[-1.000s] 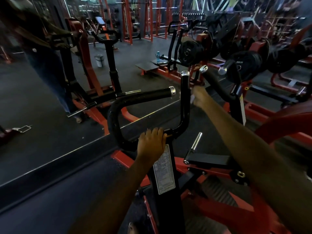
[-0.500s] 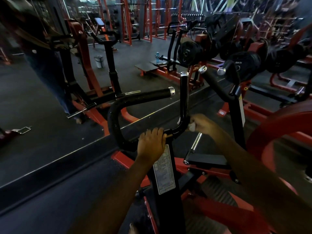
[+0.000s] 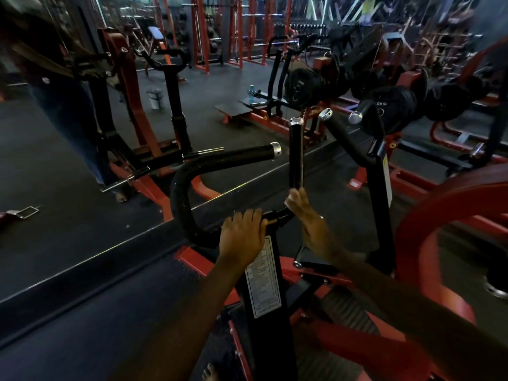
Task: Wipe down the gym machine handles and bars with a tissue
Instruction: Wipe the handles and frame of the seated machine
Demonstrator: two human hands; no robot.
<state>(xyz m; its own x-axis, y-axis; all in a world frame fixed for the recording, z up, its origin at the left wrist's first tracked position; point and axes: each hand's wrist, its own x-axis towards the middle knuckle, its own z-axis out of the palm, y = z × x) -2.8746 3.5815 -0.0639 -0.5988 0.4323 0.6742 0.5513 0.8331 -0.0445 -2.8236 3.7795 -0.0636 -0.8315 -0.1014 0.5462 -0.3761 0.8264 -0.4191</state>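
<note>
A black handlebar [image 3: 183, 199] curves up from the machine's post into a horizontal grip [image 3: 233, 160] and an upright grip [image 3: 296, 155], both with silver end caps. My left hand [image 3: 242, 233] grips the bar where it meets the post, fingers curled over it. My right hand [image 3: 309, 218] is at the foot of the upright grip, where it bends into the post. Its fingers look straight and press a small white tissue [image 3: 287, 201] against the bar. Only a corner of the tissue shows.
A white label [image 3: 262, 279] is stuck on the black post. To the right stand another black handle [image 3: 341, 133], loaded weight plates [image 3: 390, 105] and a curved red frame [image 3: 439, 202]. A wall mirror [image 3: 68, 174] on the left reflects the machine and a person.
My right hand slid the tissue down the upright grip from near its top to its foot, and its fingers straightened. My left hand stayed where it was.
</note>
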